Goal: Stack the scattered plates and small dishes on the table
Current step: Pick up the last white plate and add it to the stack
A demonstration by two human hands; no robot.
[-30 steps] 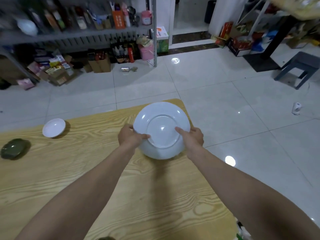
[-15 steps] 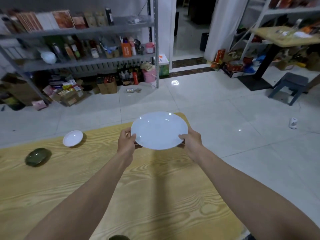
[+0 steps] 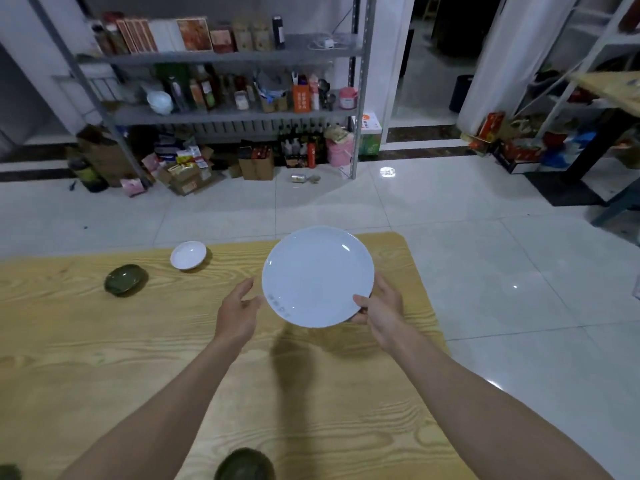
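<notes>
The left hand (image 3: 239, 311), gripping half a second ago, now appears open just beside the white plate (image 3: 317, 275), which the right hand (image 3: 381, 308) alone holds by its rim above the worktop (image 3: 104, 341).

Dim storeroom with a glossy tiled floor and crowded shelving

A grey metal shelving rack (image 3: 221, 60) along the far wall holds bottles, boxes and jars, with brown cardboard boxes (image 3: 187, 176) and more bottles crowded beneath it on the pale glossy tiled floor (image 3: 485, 265), where ceiling lights show as bright spots; a dark open doorway (image 3: 436, 57) stands right of the rack beside a white column (image 3: 498, 57), a second metal rack (image 3: 588, 64) stands further right, and a light wood-grain table top (image 3: 104, 358) fills the foreground
</notes>
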